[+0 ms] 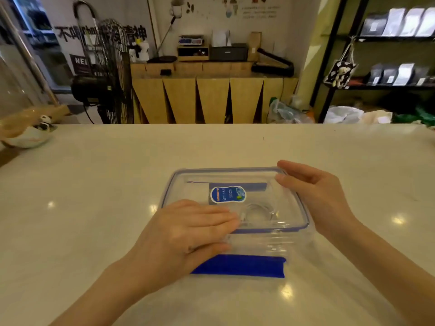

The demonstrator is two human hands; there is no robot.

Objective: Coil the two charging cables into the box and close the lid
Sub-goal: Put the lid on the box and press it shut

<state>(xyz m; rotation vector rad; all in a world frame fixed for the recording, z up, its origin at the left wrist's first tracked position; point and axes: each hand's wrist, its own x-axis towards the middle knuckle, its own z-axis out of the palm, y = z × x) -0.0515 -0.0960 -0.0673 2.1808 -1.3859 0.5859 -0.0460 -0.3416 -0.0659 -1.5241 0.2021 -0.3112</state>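
A clear plastic box (266, 245) with a blue-rimmed clear lid (226, 171) sits on the white table in front of me. The lid lies on top of the box and carries a blue and white sticker (227, 194). A blue latch flap (242, 265) sticks out at the near side, lying open on the table. My left hand (188, 234) rests flat on the lid's near left corner, thumb against the box's front wall. My right hand (315, 194) holds the lid's far right corner and right edge. A faint coiled shape (256, 214) shows through the lid; no cable is clearly visible.
A white ceramic dish with a small panda figure (30, 135) stands at the table's far left edge. Beyond the table are a standing fan (103, 74), a wooden counter (211, 95) and black shelves (388, 62) at the right.
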